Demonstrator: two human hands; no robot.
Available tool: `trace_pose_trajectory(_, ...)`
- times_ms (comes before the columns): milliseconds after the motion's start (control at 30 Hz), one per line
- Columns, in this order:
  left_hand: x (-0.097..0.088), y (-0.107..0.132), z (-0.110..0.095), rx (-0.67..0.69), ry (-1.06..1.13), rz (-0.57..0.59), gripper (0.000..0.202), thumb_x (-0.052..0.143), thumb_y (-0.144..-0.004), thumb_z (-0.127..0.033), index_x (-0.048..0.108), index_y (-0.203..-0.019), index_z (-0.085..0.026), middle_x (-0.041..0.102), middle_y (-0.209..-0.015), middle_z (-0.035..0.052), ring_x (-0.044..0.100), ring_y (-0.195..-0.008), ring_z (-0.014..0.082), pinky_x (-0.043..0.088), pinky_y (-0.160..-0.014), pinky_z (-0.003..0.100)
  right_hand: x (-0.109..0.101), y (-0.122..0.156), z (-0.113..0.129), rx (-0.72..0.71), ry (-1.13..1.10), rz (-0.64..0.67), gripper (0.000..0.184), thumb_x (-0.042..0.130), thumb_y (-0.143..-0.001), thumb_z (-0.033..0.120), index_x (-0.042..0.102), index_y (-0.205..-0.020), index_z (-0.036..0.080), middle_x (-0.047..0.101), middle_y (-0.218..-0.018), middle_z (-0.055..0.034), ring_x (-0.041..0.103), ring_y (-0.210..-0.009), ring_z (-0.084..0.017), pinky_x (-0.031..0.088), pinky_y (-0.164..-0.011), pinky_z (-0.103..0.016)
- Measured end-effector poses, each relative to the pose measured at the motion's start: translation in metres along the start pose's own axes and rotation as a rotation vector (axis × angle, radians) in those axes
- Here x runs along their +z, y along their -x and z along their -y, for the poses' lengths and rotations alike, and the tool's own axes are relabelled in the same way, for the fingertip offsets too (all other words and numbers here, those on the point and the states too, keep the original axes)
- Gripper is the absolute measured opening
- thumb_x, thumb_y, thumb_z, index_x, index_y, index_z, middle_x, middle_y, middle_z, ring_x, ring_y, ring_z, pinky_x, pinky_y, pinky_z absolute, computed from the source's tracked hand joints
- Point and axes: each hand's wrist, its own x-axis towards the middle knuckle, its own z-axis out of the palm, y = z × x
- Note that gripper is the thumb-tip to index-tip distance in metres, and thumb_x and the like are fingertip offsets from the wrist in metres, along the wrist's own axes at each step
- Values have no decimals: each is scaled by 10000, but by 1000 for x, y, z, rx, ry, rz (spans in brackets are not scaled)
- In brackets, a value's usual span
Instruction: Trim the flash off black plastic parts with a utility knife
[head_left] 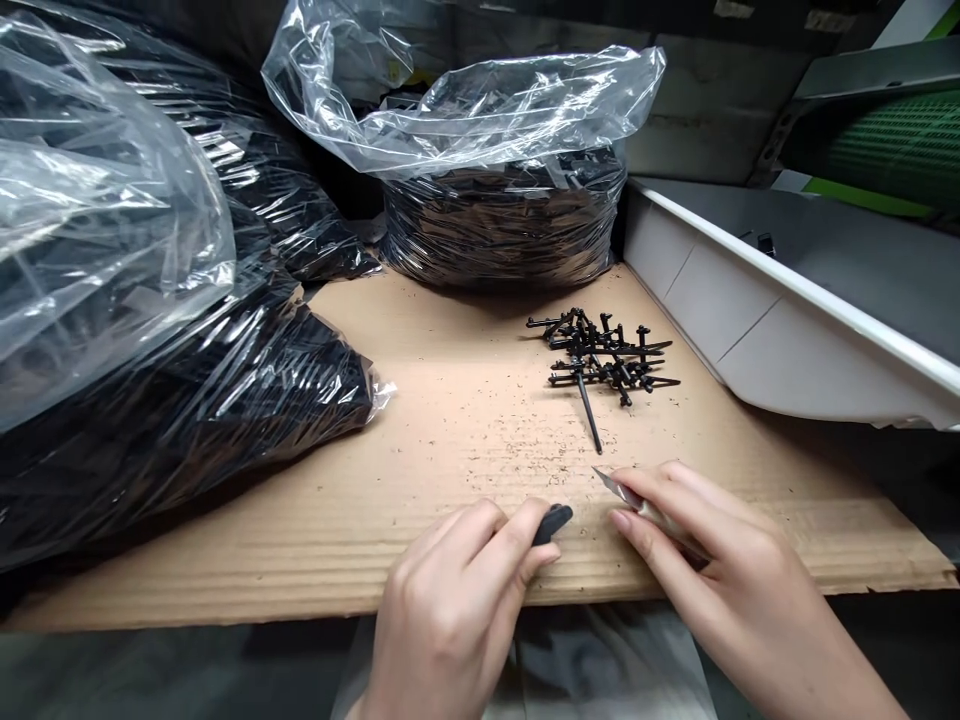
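Near the front edge of the cardboard, my left hand [457, 590] pinches a small black plastic part [553, 524] between thumb and forefinger; most of the part is covered by the fingers. To its right, my right hand [712, 560] grips a craft knife [619, 488] like a pen. The pointed blade is bare and aims up and left, apart from the black part. Beyond the knife tip lies a heap of black plastic sprues [600, 350], branched and tangled, one long stem pointing toward me. Tiny dark shavings [525, 450] are scattered between the heap and my hands.
The cardboard sheet [427, 350] covers the work surface. A clear plastic bag [502, 220] full of black parts stands at the back, and more filled bags [187, 400] bulge in from the left. A grey-white tray [705, 270] borders the right side, a small black piece [765, 244] inside.
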Motion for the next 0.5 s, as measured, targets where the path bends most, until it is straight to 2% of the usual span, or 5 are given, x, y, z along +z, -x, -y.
trace_pose_trajectory(167, -1, -1, -1, -8, 51, -43, 195, 446, -877, -186, 605, -989, -162, 604, -689, 31, 578, -597, 145, 466, -525, 232, 5, -6, 18, 48, -167, 42, 215, 437, -865, 214, 602, -1003, 201, 678, -963, -50, 642, -881, -186, 527, -716, -250)
trace_pose_trajectory(267, -5, 0, -2, -22, 237, -69, 200, 498, -850, -158, 618, -1008, -188, 633, -748, 33, 599, -651, 136, 490, -568, 208, 6, -12, 29, 158, -370, 202, 200, 436, -863, 225, 631, -822, 203, 684, -769, -8, 650, -716, -162, 525, -623, -242)
trace_pose_trajectory(333, -7, -1, -3, -154, 465, -68, 225, 567, -807, -135, 638, -985, -253, 654, -820, 3, 611, -704, 117, 500, -611, 169, 5, -12, 34, 220, -538, 240, 185, 467, -842, 225, 631, -756, 205, 664, -692, 14, 640, -668, -142, 514, -573, -205)
trace_pose_trajectory(433, -7, -6, -7, -434, 876, -72, 272, 621, -773, -155, 640, -964, -347, 661, -786, -63, 601, -604, 68, 492, -530, 106, 7, -5, 39, 314, -639, 44, 119, 537, -790, 220, 646, -838, 225, 672, -737, 31, 639, -673, -117, 504, -569, -158)
trace_pose_trajectory(500, -3, -12, -10, -630, 1164, -73, 267, 616, -782, -209, 621, -976, -392, 641, -677, -96, 544, -455, 34, 450, -411, 73, 12, 4, 42, 368, -590, -217, 236, 590, -743, 211, 630, -971, 254, 684, -839, 37, 644, -705, -102, 499, -589, -129)
